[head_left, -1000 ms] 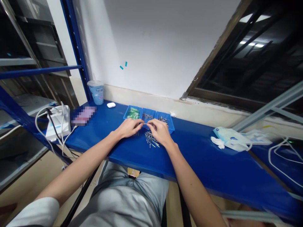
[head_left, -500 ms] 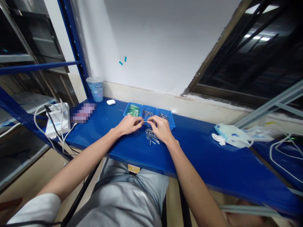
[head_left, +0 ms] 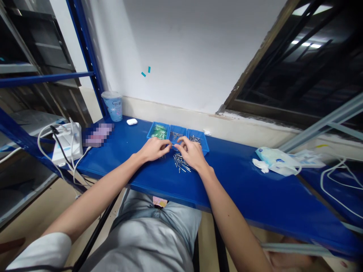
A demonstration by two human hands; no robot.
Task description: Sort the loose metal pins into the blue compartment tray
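Note:
My left hand [head_left: 153, 148] and my right hand [head_left: 190, 152] meet over the blue bench [head_left: 232, 177], fingertips pinched together on a thin metal pin [head_left: 172, 145] held between them. A loose pile of metal pins [head_left: 180, 164] lies on the bench under my right hand. Just behind the hands stand three small blue trays: the left tray [head_left: 157, 131] holds green parts, the middle tray [head_left: 177, 134] and the right tray [head_left: 198, 139] hold metal pins.
A pale blue cup [head_left: 112, 105] and a white earbud case [head_left: 132, 121] sit at the back left. A white box with cables [head_left: 65, 144] lies at the left end. A tissue pack [head_left: 273, 160] and white cables [head_left: 337, 181] lie to the right.
Both hands stay pinched on the pin between them, with only small finger shifts. The view has drifted slightly.

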